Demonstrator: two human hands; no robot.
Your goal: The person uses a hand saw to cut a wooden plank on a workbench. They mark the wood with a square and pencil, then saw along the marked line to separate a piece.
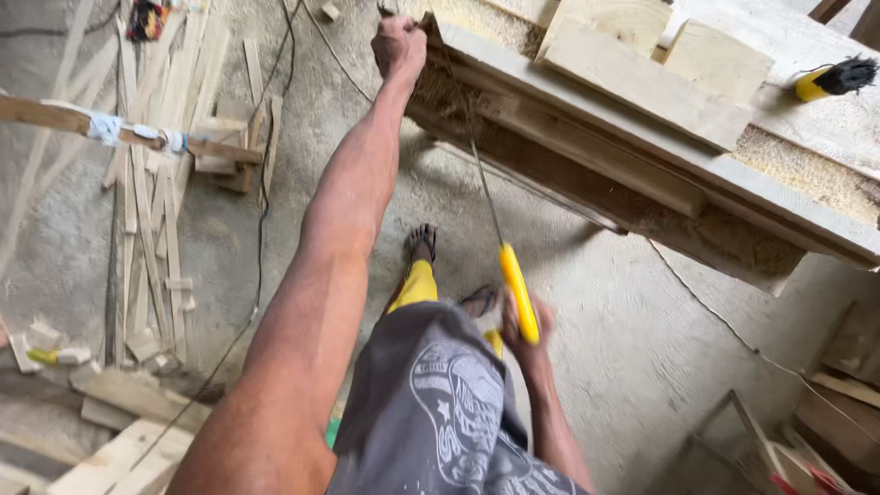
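Observation:
My left hand is stretched far forward and closed over the end of a long grey plank at the corner of the workbench. Lower down, my right hand grips the yellow handle of a handsaw. Its thin blade rises towards the plank's underside, close to my left hand. The right hand and the handle are blurred. The spot where the blade meets the wood is hidden by shadow and sawdust.
Wooden blocks, sawdust and a yellow brush with black bristles lie on the bench. Scrap slats and offcuts litter the concrete floor at left, crossed by a dark cable. My sandalled foot stands below the bench.

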